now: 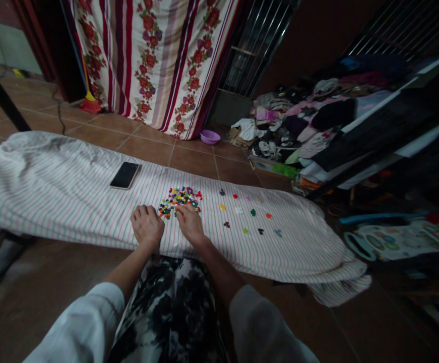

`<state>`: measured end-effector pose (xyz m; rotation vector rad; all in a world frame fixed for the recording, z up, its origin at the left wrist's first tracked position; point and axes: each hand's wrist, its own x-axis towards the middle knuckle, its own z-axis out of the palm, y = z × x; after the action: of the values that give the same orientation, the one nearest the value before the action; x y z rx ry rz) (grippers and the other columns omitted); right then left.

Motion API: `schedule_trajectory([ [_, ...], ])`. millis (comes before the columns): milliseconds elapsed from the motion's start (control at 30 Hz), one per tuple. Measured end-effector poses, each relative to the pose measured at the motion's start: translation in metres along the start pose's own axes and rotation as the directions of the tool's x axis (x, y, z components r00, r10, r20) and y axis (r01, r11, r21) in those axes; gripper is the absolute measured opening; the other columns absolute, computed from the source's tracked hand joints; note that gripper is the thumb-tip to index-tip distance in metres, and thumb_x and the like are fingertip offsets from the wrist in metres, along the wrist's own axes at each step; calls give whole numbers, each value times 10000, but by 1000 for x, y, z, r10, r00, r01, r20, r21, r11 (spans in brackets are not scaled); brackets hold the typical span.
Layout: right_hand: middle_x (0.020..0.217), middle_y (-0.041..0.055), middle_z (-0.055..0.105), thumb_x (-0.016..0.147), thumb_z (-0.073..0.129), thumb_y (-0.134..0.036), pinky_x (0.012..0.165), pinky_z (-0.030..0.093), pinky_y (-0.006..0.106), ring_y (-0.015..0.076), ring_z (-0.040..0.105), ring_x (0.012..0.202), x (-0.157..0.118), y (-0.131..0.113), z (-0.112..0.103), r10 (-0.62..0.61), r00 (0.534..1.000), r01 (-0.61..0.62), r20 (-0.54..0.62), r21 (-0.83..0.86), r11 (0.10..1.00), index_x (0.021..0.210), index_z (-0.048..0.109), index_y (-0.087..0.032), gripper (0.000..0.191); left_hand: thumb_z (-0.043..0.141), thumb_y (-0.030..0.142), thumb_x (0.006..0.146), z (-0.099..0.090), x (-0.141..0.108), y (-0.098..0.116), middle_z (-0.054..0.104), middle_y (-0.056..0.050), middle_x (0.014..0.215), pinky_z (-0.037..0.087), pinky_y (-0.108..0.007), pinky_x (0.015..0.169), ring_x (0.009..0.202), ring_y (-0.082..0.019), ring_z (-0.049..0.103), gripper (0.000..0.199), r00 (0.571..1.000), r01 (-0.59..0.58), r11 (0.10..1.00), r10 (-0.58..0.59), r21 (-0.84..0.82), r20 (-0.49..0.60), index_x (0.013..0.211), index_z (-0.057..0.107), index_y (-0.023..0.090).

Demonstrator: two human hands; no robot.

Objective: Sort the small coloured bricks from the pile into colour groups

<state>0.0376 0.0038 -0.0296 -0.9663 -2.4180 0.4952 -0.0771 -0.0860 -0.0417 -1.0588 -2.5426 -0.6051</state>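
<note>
A mixed pile of small, bright, button-like pieces lies on the striped cloth in front of me. My right hand reaches into the near edge of the pile with its fingertips drawn together; whatever is between them is hidden. Just left of the pile, my left hand rests palm down on the cloth, fingers laid out. Small single-colour clusters are spaced in rows to the right, among them a yellow cluster, a dark green cluster, an orange cluster and a black cluster.
A phone lies on the cloth, left of the pile. Beyond the cloth, a purple basin stands on the tiled floor by a flowered curtain. Heaped clothes fill the back right. A red broom leans at the back left.
</note>
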Motion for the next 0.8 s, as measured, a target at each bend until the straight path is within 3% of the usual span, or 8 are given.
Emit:
schedule_trajectory([
  [200, 1039, 46, 631, 917, 493, -190, 916, 417, 289, 184, 531, 1018, 36, -14, -1, -46, 996, 55, 80, -121, 991, 1062, 714, -248, 270, 422, 228, 855, -1, 0, 0, 565, -145, 973, 355, -419, 872, 1082, -306, 478, 207, 1000, -1, 1000, 1, 2, -19, 915, 595, 131],
  [500, 1035, 46, 668, 893, 500, -176, 921, 384, 289, 194, 509, 1036, 64, -23, 5, 39, 973, 23, 226, -268, 963, 986, 743, -249, 270, 419, 232, 860, 0, 0, 1, 573, -161, 1015, 358, -438, 877, 1128, -320, 464, 221, 1000, -5, 1000, 5, -2, -11, 923, 603, 128],
  [800, 991, 96, 661, 867, 553, -159, 874, 393, 324, 212, 531, 986, 79, -26, 11, 78, 974, -12, 213, -295, 955, 890, 724, -212, 181, 424, 230, 851, -4, 2, 1, 573, -177, 1027, 356, -452, 870, 1111, -325, 460, 233, 999, 4, 1000, -3, -29, 43, 936, 611, 119],
])
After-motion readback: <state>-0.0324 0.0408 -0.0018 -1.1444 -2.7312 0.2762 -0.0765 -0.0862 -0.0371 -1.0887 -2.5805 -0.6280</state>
